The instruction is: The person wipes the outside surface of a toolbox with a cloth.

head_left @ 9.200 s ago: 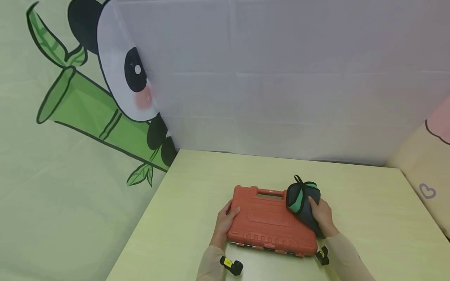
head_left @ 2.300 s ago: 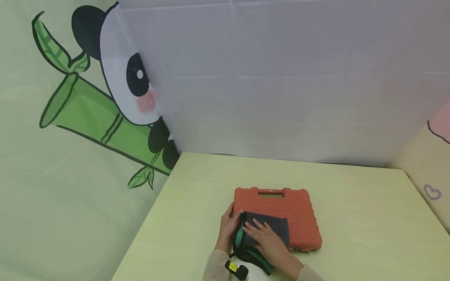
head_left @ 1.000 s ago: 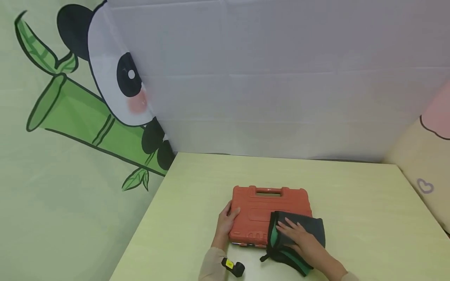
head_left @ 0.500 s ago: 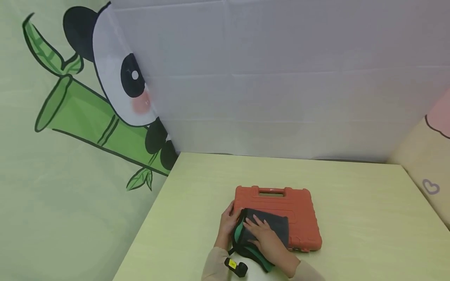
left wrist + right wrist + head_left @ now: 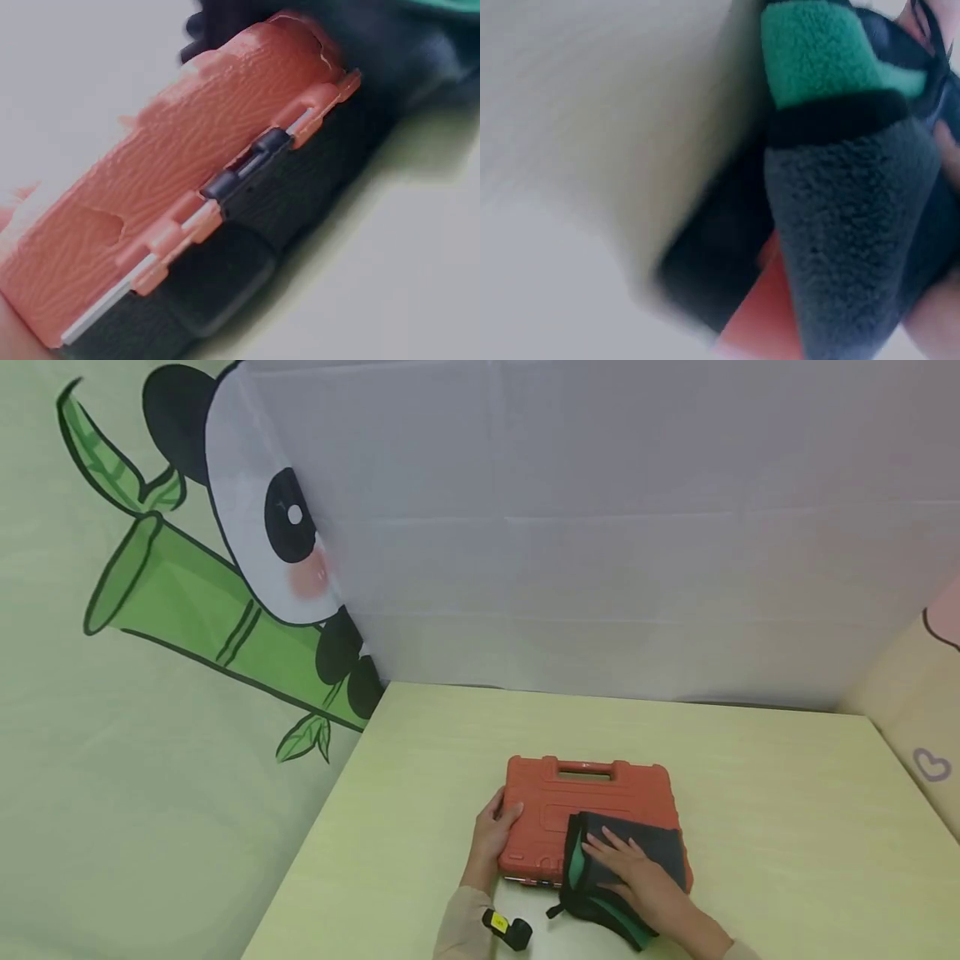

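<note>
A red plastic tool case (image 5: 600,785) with a black underside lies on the table, its handle at the far side. My left hand (image 5: 491,835) grips its left edge, thumb on top. My right hand (image 5: 637,877) presses a folded grey fleece cloth (image 5: 660,843) onto the case's right front part, fingers straight and spread. Green and black trim runs along the cloth, and a small black loop hangs from its near corner. In the left wrist view, the case's red side wall (image 5: 172,142) shows black hinge pieces. The right wrist view shows the cloth's fuzzy grey face (image 5: 847,240) close up.
The pale yellow table (image 5: 420,760) reaches back to a grey-white cloth backdrop (image 5: 600,568). A panda and bamboo print (image 5: 255,527) covers the left curtain. A black wrist camera (image 5: 507,930) with a yellow label sits on the left wrist.
The right hand has slid the cloth left, then back right across the case's front. Earlier the cloth lay over the far right corner. The left hand keeps its hold on the case.
</note>
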`<state>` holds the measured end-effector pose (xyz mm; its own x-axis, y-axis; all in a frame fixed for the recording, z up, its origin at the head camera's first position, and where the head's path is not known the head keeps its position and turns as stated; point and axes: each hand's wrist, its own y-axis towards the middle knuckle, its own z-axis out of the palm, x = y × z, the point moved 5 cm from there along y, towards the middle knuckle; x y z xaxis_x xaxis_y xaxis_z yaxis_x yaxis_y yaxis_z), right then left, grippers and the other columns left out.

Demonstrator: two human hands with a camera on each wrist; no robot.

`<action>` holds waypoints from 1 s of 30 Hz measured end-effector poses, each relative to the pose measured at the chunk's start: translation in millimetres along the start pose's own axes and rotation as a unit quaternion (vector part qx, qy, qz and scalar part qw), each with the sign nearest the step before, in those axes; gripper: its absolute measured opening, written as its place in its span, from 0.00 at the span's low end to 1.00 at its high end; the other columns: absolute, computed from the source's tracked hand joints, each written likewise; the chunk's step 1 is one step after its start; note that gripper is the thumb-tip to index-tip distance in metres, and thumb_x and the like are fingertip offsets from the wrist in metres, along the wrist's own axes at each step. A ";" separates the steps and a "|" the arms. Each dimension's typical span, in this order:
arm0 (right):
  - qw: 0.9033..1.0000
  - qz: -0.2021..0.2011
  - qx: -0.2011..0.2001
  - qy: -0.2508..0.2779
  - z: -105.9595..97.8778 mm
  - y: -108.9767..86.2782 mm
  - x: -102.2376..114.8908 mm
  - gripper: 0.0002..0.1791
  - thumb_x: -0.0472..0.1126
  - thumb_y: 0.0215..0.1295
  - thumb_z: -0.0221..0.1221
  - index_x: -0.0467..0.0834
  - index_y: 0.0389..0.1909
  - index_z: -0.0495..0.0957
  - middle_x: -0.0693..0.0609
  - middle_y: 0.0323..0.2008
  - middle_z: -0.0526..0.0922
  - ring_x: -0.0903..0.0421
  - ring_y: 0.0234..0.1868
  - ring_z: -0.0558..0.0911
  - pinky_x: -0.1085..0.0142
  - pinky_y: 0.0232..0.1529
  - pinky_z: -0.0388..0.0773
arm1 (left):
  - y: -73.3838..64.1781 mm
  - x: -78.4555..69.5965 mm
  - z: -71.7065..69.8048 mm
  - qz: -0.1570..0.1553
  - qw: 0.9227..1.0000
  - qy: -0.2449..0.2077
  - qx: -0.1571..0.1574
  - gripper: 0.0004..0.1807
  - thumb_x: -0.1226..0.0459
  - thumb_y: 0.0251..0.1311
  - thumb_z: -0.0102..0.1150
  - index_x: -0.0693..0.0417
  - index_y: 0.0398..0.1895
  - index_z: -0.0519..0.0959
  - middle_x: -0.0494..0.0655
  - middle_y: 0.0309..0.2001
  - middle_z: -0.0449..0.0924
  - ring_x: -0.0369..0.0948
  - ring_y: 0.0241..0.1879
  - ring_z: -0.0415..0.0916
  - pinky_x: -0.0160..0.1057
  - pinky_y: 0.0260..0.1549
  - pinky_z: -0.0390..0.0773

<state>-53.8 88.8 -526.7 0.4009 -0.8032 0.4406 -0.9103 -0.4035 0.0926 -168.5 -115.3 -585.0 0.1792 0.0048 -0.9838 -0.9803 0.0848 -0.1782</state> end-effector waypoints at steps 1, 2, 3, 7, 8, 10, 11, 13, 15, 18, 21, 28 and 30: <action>1.000 -0.016 -0.012 -0.005 -5.6 -7.6 -7.0 0.38 0.35 0.50 0.64 0.51 0.64 0.66 0.50 0.63 0.70 0.50 0.68 0.61 0.53 0.64 0.62 | -1.6 -3.6 0.2 0.000 1.000 -0.001 0.001 0.35 0.62 0.59 0.57 0.64 0.67 0.58 0.63 0.66 0.58 0.57 0.66 0.56 0.54 0.63 0.60; 0.999 -0.035 -0.025 -0.008 -11.3 -14.8 -13.9 0.39 0.34 0.48 0.64 0.51 0.64 0.66 0.50 0.62 0.71 0.55 0.70 0.59 0.60 0.67 0.60 | -3.5 -7.4 0.6 0.001 1.000 -0.003 0.003 0.34 0.63 0.59 0.57 0.64 0.67 0.57 0.64 0.66 0.58 0.57 0.66 0.56 0.54 0.63 0.60; 0.998 -0.054 -0.036 -0.009 -16.5 -22.2 -20.7 0.39 0.33 0.46 0.65 0.51 0.64 0.66 0.51 0.62 0.71 0.60 0.70 0.56 0.67 0.68 0.56 | -5.8 -11.0 1.0 -0.001 1.000 -0.004 0.006 0.34 0.63 0.60 0.56 0.64 0.67 0.57 0.64 0.66 0.58 0.58 0.66 0.56 0.54 0.63 0.60; 0.994 -0.089 -0.067 0.006 -29.9 -43.1 -41.7 0.41 0.30 0.41 0.66 0.48 0.63 0.67 0.50 0.60 0.73 0.80 0.67 0.43 0.90 0.60 0.32 | -13.9 -23.1 2.6 -0.005 1.000 0.002 0.013 0.33 0.64 0.60 0.55 0.65 0.67 0.57 0.64 0.66 0.58 0.57 0.66 0.56 0.53 0.63 0.59; 0.993 -0.090 -0.070 0.006 -30.8 -45.3 -44.2 0.42 0.30 0.41 0.66 0.48 0.63 0.68 0.49 0.60 0.74 0.81 0.66 0.41 0.91 0.59 0.31 | -15.3 -24.5 2.7 -0.005 1.000 0.005 0.014 0.33 0.64 0.60 0.55 0.65 0.67 0.57 0.64 0.66 0.58 0.57 0.66 0.56 0.53 0.63 0.60; 0.994 -0.081 -0.071 -0.002 -29.2 -45.9 -46.3 0.42 0.30 0.41 0.66 0.49 0.63 0.67 0.48 0.59 0.74 0.83 0.66 0.39 0.91 0.59 0.30 | -17.3 -26.6 1.9 -0.006 1.000 0.009 0.010 0.34 0.64 0.60 0.55 0.65 0.67 0.57 0.64 0.66 0.58 0.58 0.66 0.55 0.53 0.64 0.59; 0.995 -0.075 -0.070 -0.007 -27.3 -44.4 -45.8 0.42 0.30 0.41 0.66 0.49 0.63 0.67 0.47 0.59 0.74 0.82 0.65 0.39 0.91 0.59 0.29 | -17.8 -26.7 1.2 -0.006 1.000 0.009 0.007 0.34 0.63 0.60 0.56 0.65 0.67 0.57 0.64 0.66 0.58 0.58 0.67 0.55 0.53 0.64 0.59; 0.996 -0.059 -0.061 -0.014 -22.8 -39.3 -42.3 0.41 0.32 0.43 0.66 0.51 0.64 0.67 0.47 0.60 0.73 0.81 0.66 0.40 0.90 0.58 0.28 | -18.0 -26.3 -0.4 -0.006 1.000 0.011 0.003 0.34 0.63 0.60 0.56 0.65 0.67 0.57 0.64 0.66 0.58 0.58 0.66 0.55 0.54 0.64 0.59; 0.998 -0.043 -0.049 -0.027 -18.4 -32.1 -36.4 0.40 0.34 0.45 0.65 0.52 0.63 0.67 0.48 0.61 0.72 0.74 0.69 0.46 0.85 0.64 0.36 | -16.9 -24.4 -1.8 -0.003 1.000 0.014 0.003 0.34 0.63 0.60 0.56 0.65 0.67 0.57 0.64 0.66 0.58 0.58 0.66 0.55 0.54 0.64 0.59; 0.999 -0.025 -0.014 -0.030 -11.5 -17.8 -23.5 0.37 0.37 0.48 0.64 0.53 0.63 0.67 0.50 0.62 0.71 0.58 0.69 0.59 0.66 0.68 0.57 | -13.9 -20.0 -2.8 -0.001 1.000 0.015 0.003 0.34 0.63 0.60 0.56 0.65 0.67 0.58 0.65 0.66 0.58 0.58 0.66 0.55 0.54 0.63 0.59; 0.999 -0.012 0.027 -0.020 -2.9 -1.6 -8.1 0.35 0.38 0.52 0.63 0.52 0.64 0.66 0.50 0.64 0.69 0.46 0.66 0.64 0.47 0.61 0.63 | -8.5 -12.5 -2.0 0.004 1.000 0.019 0.003 0.34 0.62 0.60 0.56 0.65 0.67 0.58 0.65 0.66 0.58 0.58 0.66 0.56 0.55 0.63 0.59; 0.998 -0.007 0.063 -0.018 14.8 36.7 30.9 0.32 0.41 0.55 0.61 0.51 0.64 0.66 0.50 0.64 0.68 0.44 0.68 0.61 0.46 0.62 0.62 | 0.9 -0.8 4.1 0.017 0.999 0.047 -0.004 0.34 0.57 0.60 0.57 0.61 0.67 0.60 0.62 0.65 0.62 0.56 0.65 0.60 0.53 0.61 0.63; 0.998 -0.010 0.055 -0.025 18.8 45.9 40.1 0.32 0.41 0.54 0.61 0.50 0.63 0.67 0.50 0.64 0.69 0.45 0.67 0.62 0.46 0.62 0.63 | -3.1 -9.9 5.5 0.026 0.998 0.056 -0.004 0.33 0.58 0.61 0.55 0.63 0.66 0.60 0.63 0.64 0.62 0.57 0.64 0.60 0.54 0.61 0.63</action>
<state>-77.6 29.8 -521.6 0.4265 -0.8143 0.3938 -0.8862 -0.4634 0.0017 -166.8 -110.1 -574.6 0.1178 -0.1029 -0.9877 -0.9887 0.0801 -0.1263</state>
